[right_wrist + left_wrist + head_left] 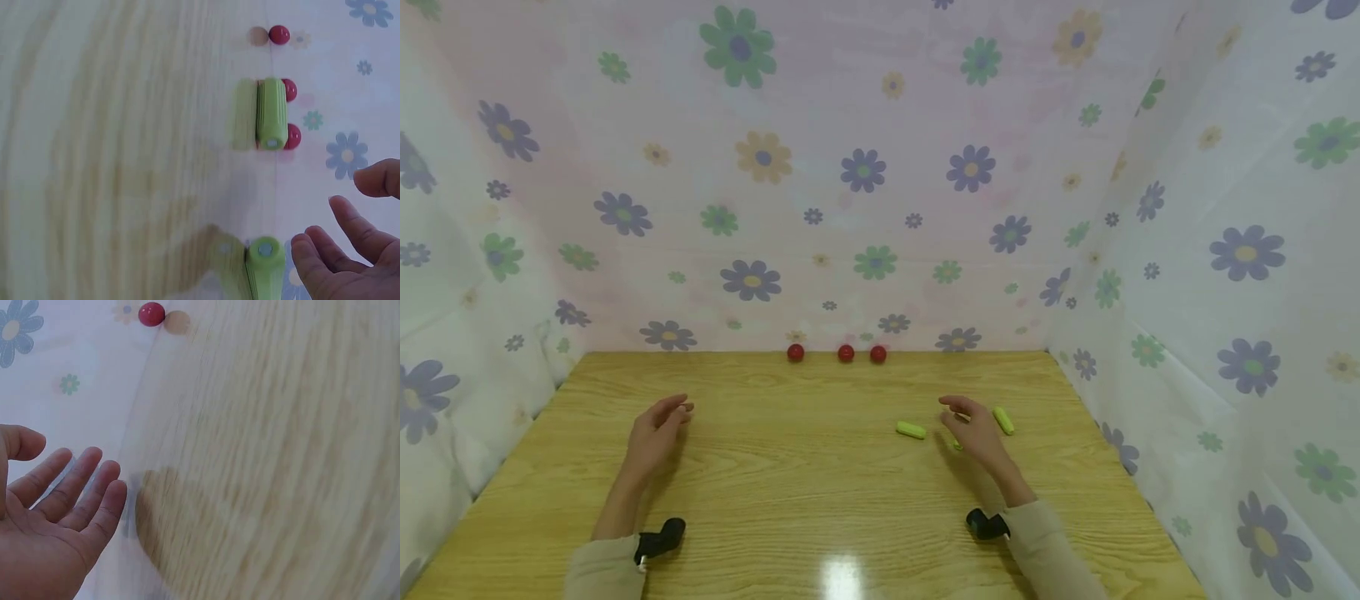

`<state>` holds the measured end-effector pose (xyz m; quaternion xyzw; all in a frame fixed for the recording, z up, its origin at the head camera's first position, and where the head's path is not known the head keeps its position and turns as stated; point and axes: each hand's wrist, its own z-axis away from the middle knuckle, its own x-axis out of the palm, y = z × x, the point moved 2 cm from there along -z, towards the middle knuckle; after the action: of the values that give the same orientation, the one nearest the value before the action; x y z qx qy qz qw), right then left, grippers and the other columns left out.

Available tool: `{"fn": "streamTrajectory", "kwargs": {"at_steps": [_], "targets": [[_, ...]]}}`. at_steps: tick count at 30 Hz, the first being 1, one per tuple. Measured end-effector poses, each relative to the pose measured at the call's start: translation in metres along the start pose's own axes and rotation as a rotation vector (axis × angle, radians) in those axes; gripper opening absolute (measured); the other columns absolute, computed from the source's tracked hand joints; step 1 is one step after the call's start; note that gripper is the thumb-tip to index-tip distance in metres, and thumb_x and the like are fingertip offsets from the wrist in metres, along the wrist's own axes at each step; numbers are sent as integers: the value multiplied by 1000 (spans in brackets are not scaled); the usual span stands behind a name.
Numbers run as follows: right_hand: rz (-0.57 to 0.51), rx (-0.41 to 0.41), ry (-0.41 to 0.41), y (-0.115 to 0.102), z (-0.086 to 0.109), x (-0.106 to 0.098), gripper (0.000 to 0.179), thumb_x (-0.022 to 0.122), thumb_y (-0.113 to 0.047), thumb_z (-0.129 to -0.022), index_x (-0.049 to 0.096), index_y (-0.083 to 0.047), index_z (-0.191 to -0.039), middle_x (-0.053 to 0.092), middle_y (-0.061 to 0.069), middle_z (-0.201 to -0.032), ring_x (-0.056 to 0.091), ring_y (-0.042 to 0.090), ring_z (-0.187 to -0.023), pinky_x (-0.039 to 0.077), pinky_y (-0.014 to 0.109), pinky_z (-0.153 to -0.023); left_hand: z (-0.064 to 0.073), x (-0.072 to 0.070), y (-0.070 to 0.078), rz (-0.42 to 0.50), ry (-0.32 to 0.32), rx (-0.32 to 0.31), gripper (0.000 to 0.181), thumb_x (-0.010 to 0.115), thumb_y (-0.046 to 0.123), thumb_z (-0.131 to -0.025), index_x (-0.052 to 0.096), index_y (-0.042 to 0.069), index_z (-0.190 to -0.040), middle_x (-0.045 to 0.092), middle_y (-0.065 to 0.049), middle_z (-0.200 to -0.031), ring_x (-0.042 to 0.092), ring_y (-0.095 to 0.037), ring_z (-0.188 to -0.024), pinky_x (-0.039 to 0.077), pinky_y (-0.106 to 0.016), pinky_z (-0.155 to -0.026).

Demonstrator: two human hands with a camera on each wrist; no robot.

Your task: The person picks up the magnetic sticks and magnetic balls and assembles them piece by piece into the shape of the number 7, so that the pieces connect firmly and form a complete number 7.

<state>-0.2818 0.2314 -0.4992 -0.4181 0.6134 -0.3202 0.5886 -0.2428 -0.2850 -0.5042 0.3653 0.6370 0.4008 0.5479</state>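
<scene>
Beige sleeves (pixel 1051 546) cover my forearms at the counter's (pixel 790 500) near side, with black devices (pixel 660 540) at the cuffs. Slim light-green cylinders (pixel 911 430) lie on the counter's right half. My right hand (pixel 973 429) is over that half, fingers loosely bent around nothing; my left hand (pixel 655 433), over the counter's left side, is relaxed and empty too. One cylinder is mostly hidden under my right hand, just a bit of green showing. My right wrist view gives what the head view is too far off to show: lengthwise ribs and a pale round disc in the end. The lower cylinder there is cut off by the frame; the upper partly covers two red balls (pixel 292 136) by the counter's far edge.
</scene>
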Motion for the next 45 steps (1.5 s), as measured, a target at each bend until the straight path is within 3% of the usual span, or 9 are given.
{"fn": "streamTrajectory", "kwargs": {"at_steps": [1,6,12,21,28,36,40,45], "targets": [[1,4,-10,-1,1,3,35,59,-5,-103,60,8,-136,56,26,-144,49,44,-135,42,57,-115,0,2,0,30,10,3,48,39,21,-114,44,-11,-149,59,-32,-138,58,14,-97,51,-10,-82],[0,-7,-77,-3,6,15,34,61,-2,-101,61,9,-134,56,27,-142,52,44,-132,44,55,-113,0,11,-1,88,7,0,44,41,17,-113,47,-12,-146,66,-24,-128,63,10,-91,55,-14,-81],[22,-20,-129,-3,8,23,37,64,0,-98,61,8,-134,59,27,-139,53,44,-131,47,54,-110,0,20,1,79,12,10,42,41,15,-113,49,-12,-144,60,-36,-133,63,9,-91,54,-12,-80],[39,-36,-178,-3,7,31,41,64,2,-93,60,11,-134,63,28,-133,60,42,-122,53,50,-103,-5,28,7,92,44,16,40,45,13,-112,52,-11,-143,63,-33,-129,65,9,-89,55,-13,-79],[87,-44,-166,-3,3,33,39,66,5,-91,63,9,-130,67,24,-126,64,38,-117,56,45,-96,-11,37,10,142,38,35,38,47,9,-110,52,-12,-142,67,-28,-123,67,5,-86,58,-17,-77],[111,-28,-157,-2,-5,36,26,74,3,-89,73,3,-115,73,17,-113,67,25,-101,57,35,-87,-13,44,18,190,22,45,40,46,13,-111,52,-10,-143,68,-22,-123,69,1,-88,59,-19,-80],[95,-21,-151,-2,-8,37,24,77,1,-88,74,3,-112,73,17,-109,65,20,-93,55,28,-81,-13,48,24,192,27,56,40,46,14,-111,53,-9,-143,67,-25,-125,69,0,-90,59,-20,-80],[83,-11,-141,-3,-10,39,25,78,0,-88,74,4,-113,73,17,-109,64,18,-90,52,24,-77,-17,59,27,200,17,21,39,46,13,-111,52,-9,-143,62,-31,-131,69,1,-88,58,-19,-80]]}}
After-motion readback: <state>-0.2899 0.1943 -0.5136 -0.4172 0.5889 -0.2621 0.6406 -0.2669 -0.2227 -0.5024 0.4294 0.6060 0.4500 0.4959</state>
